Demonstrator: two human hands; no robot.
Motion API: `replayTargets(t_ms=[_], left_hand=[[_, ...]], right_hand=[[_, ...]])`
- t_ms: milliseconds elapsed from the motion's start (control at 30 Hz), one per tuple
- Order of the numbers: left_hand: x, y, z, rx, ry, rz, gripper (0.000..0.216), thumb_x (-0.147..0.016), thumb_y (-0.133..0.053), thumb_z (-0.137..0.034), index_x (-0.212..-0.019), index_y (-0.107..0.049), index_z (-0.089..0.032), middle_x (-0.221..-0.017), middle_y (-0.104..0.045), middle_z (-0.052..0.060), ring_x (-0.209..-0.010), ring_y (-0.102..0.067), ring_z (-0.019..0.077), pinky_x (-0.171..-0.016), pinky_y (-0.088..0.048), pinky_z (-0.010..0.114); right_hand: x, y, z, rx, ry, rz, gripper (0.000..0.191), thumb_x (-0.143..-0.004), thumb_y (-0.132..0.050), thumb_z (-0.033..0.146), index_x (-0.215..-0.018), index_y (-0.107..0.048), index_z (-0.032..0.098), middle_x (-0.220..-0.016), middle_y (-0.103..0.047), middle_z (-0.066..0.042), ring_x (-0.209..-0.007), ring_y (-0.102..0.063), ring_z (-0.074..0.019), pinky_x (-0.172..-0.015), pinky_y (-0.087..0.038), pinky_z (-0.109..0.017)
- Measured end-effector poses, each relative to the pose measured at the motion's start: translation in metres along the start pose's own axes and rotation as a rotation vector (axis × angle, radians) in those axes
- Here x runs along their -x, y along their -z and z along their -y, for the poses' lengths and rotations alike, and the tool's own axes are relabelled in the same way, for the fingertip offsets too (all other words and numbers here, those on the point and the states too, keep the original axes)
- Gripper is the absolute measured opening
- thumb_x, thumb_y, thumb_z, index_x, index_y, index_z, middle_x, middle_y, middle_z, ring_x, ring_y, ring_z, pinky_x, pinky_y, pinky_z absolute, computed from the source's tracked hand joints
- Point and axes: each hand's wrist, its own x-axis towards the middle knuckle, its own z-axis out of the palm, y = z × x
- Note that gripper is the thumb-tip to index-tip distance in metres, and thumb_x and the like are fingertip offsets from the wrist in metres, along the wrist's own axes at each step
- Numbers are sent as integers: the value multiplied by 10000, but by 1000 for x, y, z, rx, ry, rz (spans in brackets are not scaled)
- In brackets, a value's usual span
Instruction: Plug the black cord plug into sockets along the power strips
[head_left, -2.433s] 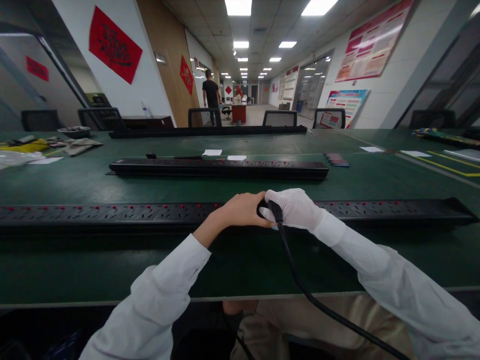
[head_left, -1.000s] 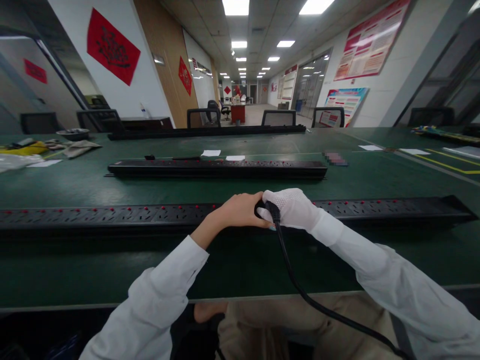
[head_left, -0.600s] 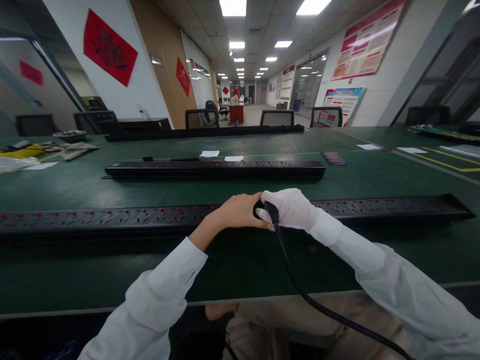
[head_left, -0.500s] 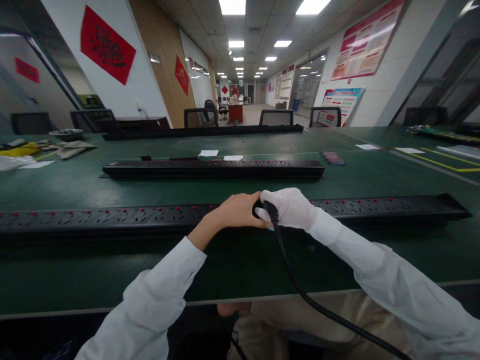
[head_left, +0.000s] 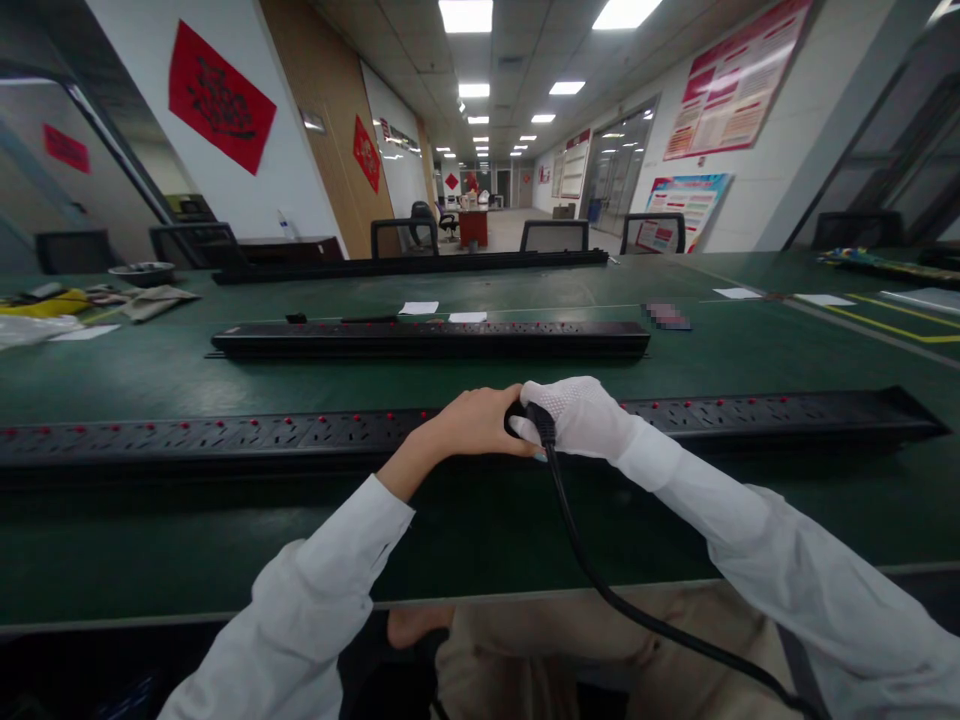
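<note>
Both hands close round one black power plug point(head_left: 542, 424), just above the near power strip. My bare left hand point(head_left: 480, 420) wraps its far and left side, with the thumb along the near side. On the other side my right hand point(head_left: 583, 414), in a white dotted glove, grips the same plug. A thick black cable point(head_left: 581, 550) runs from it down over the table edge to the lower right. The long black power strip point(head_left: 217, 438), with a row of sockets and red lights or switches, lies under my hands, which hide its middle. Whether the plug touches it is hidden.
A second black power strip point(head_left: 431, 342) lies beyond, and another long black bar point(head_left: 409, 265) is at the far edge of the green table point(head_left: 247, 560). Papers point(head_left: 418, 308), a bowl point(head_left: 142, 272) and a cloth point(head_left: 161, 302) lie about. Chairs point(head_left: 553, 236) stand behind.
My hands keep the same grip on the plug and have hardly moved. The view has shifted slightly. Below the table edge, my legs have shifted to the left.
</note>
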Motion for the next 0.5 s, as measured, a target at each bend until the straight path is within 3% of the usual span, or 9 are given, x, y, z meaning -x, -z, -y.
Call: replayTargets(t_ms=[500], left_hand=[[0, 1, 0, 24, -8, 14, 661, -617, -505, -674, -1095, -439, -223, -991, -605, 27, -815, -582, 204, -689, -429, 296]], right_hand=[[0, 2, 0, -20, 1, 12, 273, -824, -381, 410, -836, -514, 172, -676, -595, -16, -583, -521, -105, -544, -313, -201]])
